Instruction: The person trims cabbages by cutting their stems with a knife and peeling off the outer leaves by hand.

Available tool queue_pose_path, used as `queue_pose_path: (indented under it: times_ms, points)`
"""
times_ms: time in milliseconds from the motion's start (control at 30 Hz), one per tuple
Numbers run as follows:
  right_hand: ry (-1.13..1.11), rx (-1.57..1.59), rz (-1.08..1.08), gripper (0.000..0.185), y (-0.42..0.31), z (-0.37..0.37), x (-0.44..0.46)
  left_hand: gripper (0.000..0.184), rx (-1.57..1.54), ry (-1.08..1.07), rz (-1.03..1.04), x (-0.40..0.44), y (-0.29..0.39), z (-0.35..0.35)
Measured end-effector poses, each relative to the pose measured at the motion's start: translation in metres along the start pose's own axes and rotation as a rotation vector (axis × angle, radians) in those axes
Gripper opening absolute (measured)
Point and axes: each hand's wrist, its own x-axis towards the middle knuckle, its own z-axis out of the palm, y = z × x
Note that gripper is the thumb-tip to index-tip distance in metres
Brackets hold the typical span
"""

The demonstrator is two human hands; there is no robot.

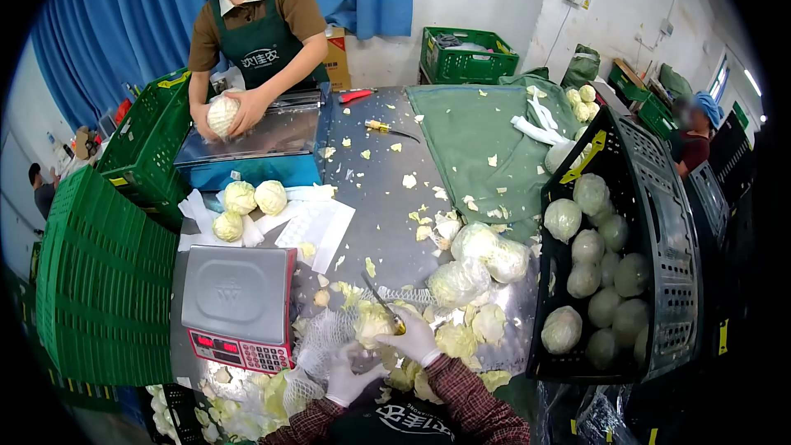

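Observation:
My right hand (412, 338), in a white glove, is closed around a knife (381, 300). Its dark curved blade points up and to the left, over a cabbage (372, 325) sitting at the table's near edge. My left hand (353, 376), also gloved, is just below that cabbage with its fingers curved apart and nothing seen in them. White foam netting (320, 348) lies beside my left hand. Loose cabbage leaves (456, 344) lie to the right of my right hand. Bagged cabbages (492, 252) rest farther up the table.
A scale (239, 280) stands at left, near stacked green crates (107, 280). A black crate (593, 280) of wrapped cabbages stands right. Across the table, a co-worker (268, 33) holds a netted cabbage at a wrapping machine (255, 136). A second knife (379, 126) lies mid-table.

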Motion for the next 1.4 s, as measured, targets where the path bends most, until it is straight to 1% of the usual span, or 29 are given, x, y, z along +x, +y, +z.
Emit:
queue_pose_path:
  times_ms: [33,67,100,133,167,200,233,267,300,367,400,500,733,767,833,867,900,967,1000,1033,1100,1133,1167,1200,1233,1267,1300,1367,1400]
  points:
    - [-0.052,0.002,-0.057,0.079,0.003,-0.007,0.005,0.086,0.001,0.002,0.001,0.009,0.004,-0.007]
    - [-0.129,0.037,-0.008,0.078,0.001,-0.015,0.007,0.09,0.082,0.074,0.093,0.017,0.007,-0.012]
    - [-0.125,0.037,-0.011,0.078,0.005,-0.016,0.007,0.095,0.162,0.147,0.187,0.026,0.012,-0.017]
    - [-0.103,0.058,-0.1,0.074,0.011,-0.016,0.007,0.102,0.28,0.116,0.319,0.038,0.024,-0.021]
    - [-0.082,0.079,-0.186,0.07,0.01,-0.016,0.005,0.102,0.278,0.116,0.32,0.043,0.018,-0.012]
    - [-0.081,0.077,-0.188,0.07,0.007,-0.016,-0.003,0.104,0.225,0.039,0.278,0.053,0.007,0.003]
    - [0.003,-0.024,-0.132,0.064,-0.008,-0.022,-0.014,0.107,0.17,-0.038,0.24,0.062,0.002,0.012]
    - [0.086,-0.124,-0.071,0.058,-0.018,-0.027,-0.023,0.107,0.226,-0.046,0.167,0.067,0.008,0.011]
    - [0.09,-0.13,-0.065,0.058,-0.019,-0.027,-0.032,0.107,0.221,-0.053,0.171,0.07,0.007,0.015]
    - [0.067,-0.21,0.128,0.049,-0.012,-0.021,-0.055,0.106,0.325,0.037,0.225,0.073,0.003,0.024]
    - [0.158,-0.285,0.027,0.048,-0.004,-0.012,-0.062,0.106,0.319,0.031,0.221,0.073,0.002,0.026]
    - [0.059,-0.34,0.118,0.05,-0.005,-0.005,-0.069,0.104,0.301,-0.013,0.152,0.07,0.003,0.029]
    - [0.05,-0.402,0.089,0.054,0.002,0.0,-0.059,0.103,0.355,0.009,0.129,0.067,0.001,0.032]
    - [0.051,-0.404,0.089,0.054,0.004,-0.001,-0.055,0.104,0.381,0.032,0.146,0.068,-0.001,0.034]
    - [0.279,-0.263,0.119,0.05,0.015,0.003,-0.042,0.103,0.387,0.045,0.191,0.063,0.001,0.032]
    - [0.318,-0.085,0.32,0.05,0.028,-0.01,-0.028,0.103,0.391,0.059,0.232,0.06,0.004,0.032]
    - [0.312,-0.09,0.312,0.05,0.037,-0.022,-0.024,0.103,0.387,0.067,0.228,0.055,0.004,0.034]
    - [0.237,-0.057,0.211,0.05,0.009,-0.05,-0.01,0.103,0.148,0.096,0.18,0.046,-0.001,0.032]
    - [0.123,-0.134,0.296,0.055,-0.048,-0.065,-0.01,0.103,0.146,0.096,0.19,0.047,-0.001,0.03]
    - [0.126,-0.145,0.291,0.055,-0.048,-0.048,-0.01,0.101,0.133,0.068,0.147,0.047,-0.001,0.029]
    - [0.361,-0.446,-0.075,0.064,-0.023,-0.008,-0.02,0.1,0.108,0.055,0.097,0.047,-0.001,0.029]
    - [0.28,-0.306,0.041,0.069,-0.022,-0.003,-0.019,0.099,0.114,0.085,0.172,0.044,-0.002,0.025]
    - [0.277,-0.296,0.038,0.069,-0.019,-0.001,-0.02,0.099,0.125,0.113,0.247,0.041,-0.003,0.018]
    - [0.209,-0.169,0.072,0.064,-0.016,-0.003,-0.021,0.099,0.134,0.116,0.242,0.036,-0.003,0.01]
    - [0.139,-0.045,0.104,0.059,-0.018,-0.01,-0.02,0.096,0.262,0.149,0.366,0.031,0.007,-0.002]
    - [0.143,-0.113,0.101,0.045,-0.025,-0.017,-0.021,0.093,0.39,0.18,0.493,0.032,0.014,-0.012]
    - [0.143,-0.111,0.101,0.045,-0.023,-0.018,-0.022,0.093,0.392,0.18,0.492,0.038,0.018,-0.019]
    - [0.17,-0.086,0.046,0.036,-0.013,-0.02,-0.018,0.087,0.595,-0.189,0.689,0.049,0.024,-0.031]
    - [0.207,-0.125,0.046,0.03,0.0,-0.015,-0.011,0.087,0.599,-0.189,0.692,0.055,0.017,-0.029]
